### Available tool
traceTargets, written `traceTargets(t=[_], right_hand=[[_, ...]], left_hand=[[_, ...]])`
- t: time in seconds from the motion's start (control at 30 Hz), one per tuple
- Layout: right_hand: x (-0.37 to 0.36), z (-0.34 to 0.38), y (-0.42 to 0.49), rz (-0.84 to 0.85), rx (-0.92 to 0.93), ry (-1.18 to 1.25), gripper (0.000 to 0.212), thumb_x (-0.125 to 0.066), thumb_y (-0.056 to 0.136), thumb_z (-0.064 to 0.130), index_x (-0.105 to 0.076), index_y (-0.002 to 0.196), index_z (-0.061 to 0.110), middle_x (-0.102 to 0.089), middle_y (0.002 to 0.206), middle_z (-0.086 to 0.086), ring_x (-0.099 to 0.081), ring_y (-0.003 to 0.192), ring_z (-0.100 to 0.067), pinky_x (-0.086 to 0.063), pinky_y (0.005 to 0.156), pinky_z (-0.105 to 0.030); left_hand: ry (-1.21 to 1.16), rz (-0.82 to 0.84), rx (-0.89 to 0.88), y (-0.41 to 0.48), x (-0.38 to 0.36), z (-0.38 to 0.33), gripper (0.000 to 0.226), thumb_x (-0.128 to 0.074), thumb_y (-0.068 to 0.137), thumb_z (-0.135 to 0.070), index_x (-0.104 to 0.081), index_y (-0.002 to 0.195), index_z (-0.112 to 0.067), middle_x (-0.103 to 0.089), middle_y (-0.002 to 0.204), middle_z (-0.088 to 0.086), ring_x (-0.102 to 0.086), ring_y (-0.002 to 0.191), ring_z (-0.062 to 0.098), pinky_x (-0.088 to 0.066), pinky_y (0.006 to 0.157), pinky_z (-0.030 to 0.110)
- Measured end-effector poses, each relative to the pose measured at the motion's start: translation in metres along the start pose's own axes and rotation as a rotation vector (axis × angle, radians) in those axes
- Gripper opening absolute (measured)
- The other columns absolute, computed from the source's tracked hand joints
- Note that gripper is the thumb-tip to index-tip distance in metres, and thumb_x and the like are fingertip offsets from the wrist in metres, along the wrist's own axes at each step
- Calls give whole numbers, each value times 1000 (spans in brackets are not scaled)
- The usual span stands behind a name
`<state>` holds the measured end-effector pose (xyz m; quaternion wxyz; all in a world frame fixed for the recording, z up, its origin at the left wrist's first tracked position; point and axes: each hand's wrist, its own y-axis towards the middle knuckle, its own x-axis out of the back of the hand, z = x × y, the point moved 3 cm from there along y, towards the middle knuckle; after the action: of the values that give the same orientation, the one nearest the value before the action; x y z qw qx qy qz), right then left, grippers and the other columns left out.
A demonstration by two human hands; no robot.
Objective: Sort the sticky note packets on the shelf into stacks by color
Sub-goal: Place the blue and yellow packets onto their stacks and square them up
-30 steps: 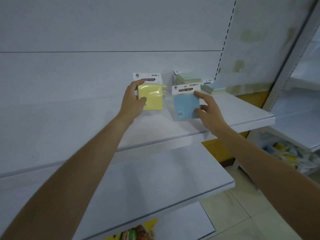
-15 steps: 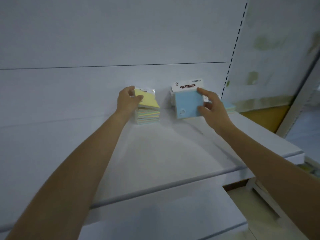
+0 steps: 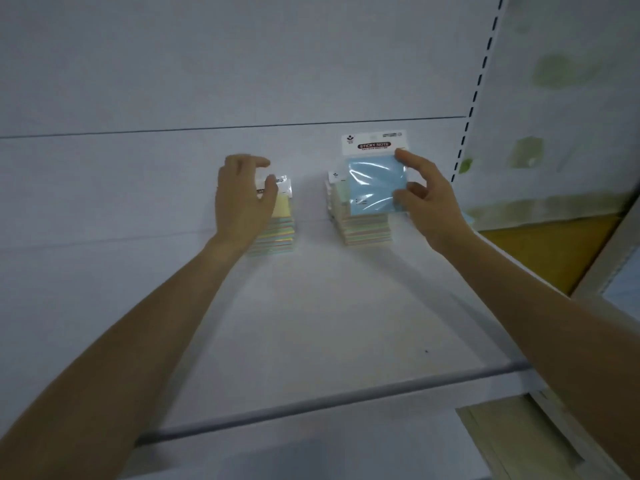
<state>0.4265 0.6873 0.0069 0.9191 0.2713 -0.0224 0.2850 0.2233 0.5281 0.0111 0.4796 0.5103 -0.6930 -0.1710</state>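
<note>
Two stacks of sticky note packets stand at the back of the white shelf (image 3: 329, 323). The left stack (image 3: 277, 237) has mixed pastel colours, and a yellow packet (image 3: 282, 206) lies flat on top of it. My left hand (image 3: 240, 202) hovers over that packet with fingers spread and the thumb across its white header. My right hand (image 3: 429, 199) pinches the right edge of a blue packet (image 3: 374, 183), holding it upright just above the right stack (image 3: 365, 228). That stack has a pale green packet on top.
A white back panel rises behind the stacks. A slotted upright (image 3: 478, 84) marks the bay's right end, with a stained wall and an orange-brown panel (image 3: 554, 251) beyond it. A lower shelf (image 3: 311, 452) juts out beneath.
My left hand set the yellow packet down on the left stack and opened its fingers. My right hand carried the blue packet back and up over the right stack. The view moved closer.
</note>
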Motion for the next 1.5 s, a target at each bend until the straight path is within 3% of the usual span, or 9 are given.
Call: traceTargets(t=[0.27,0.4,0.53,0.63,0.73,0.9,1.23,1.33,1.5], right_hand=[[86,-27,19,-123,-114,62,58,-43,82,-11,-48,130,22,-48,110,0,-49,70,-9,-47,66,-15],[112,-51,28,-152,-199,51,56,-41,83,-9,-48,130,22,-50,104,5,-52,74,-11,-48,65,-17],[123,-75,36,-137,-248,4,54,-38,83,-10,-48,130,15,-47,114,1,-52,90,-16,-44,53,-3],[120,-88,42,-79,-290,-24,53,-36,86,-7,-46,132,16,-46,132,-4,-46,100,-14,-44,68,-12],[116,-96,46,-31,-312,-73,51,-35,88,-3,-43,134,18,-43,141,-5,-44,101,-15,-38,82,-24],[113,-104,51,47,-286,-318,50,-36,91,4,-35,140,14,-40,143,-9,-46,122,-27,-39,93,-29],[105,-110,54,112,-389,-512,43,-33,93,15,-43,135,18,-42,140,-15,-31,130,-30,-30,105,-32],[106,-92,52,3,-231,-552,40,-38,92,11,-44,132,13,-41,142,-11,-32,129,-30,-28,106,-34],[71,-34,45,-55,235,-444,41,-39,89,11,-47,129,6,-43,138,-17,-37,129,-31,-22,100,-19]], left_hand=[[10,381,-524,-57,-77,-128,35,-42,85,-26,-61,111,-12,-64,107,8,-60,94,17,-41,76,25],[78,620,-394,-78,-124,-149,36,-48,91,-31,-51,124,-19,-55,124,2,-55,114,20,-47,90,35],[188,815,-300,-88,-150,-145,51,-46,90,-46,-40,136,-25,-43,142,-1,-38,131,18,-35,108,33],[170,893,-190,-93,-154,-138,52,-44,90,-50,-38,138,-32,-32,151,-8,-25,140,12,-24,116,33],[159,883,-164,-94,-154,-137,51,-45,89,-50,-38,137,-35,-31,151,-11,-22,141,9,-22,116,31],[141,857,-161,-93,-155,-136,51,-49,87,-51,-41,135,-35,-35,149,-10,-27,139,10,-25,115,31],[132,828,-176,-93,-156,-133,58,-47,81,-60,-46,132,-32,-40,146,-11,-32,137,9,-28,114,31],[106,663,-248,-93,-144,-141,66,-37,72,-67,-58,120,-27,-56,133,-11,-50,125,9,-41,104,27],[88,186,-585,-76,-99,-142,31,-52,83,-37,-69,97,-15,-74,95,1,-68,88,17,-53,74,29]])
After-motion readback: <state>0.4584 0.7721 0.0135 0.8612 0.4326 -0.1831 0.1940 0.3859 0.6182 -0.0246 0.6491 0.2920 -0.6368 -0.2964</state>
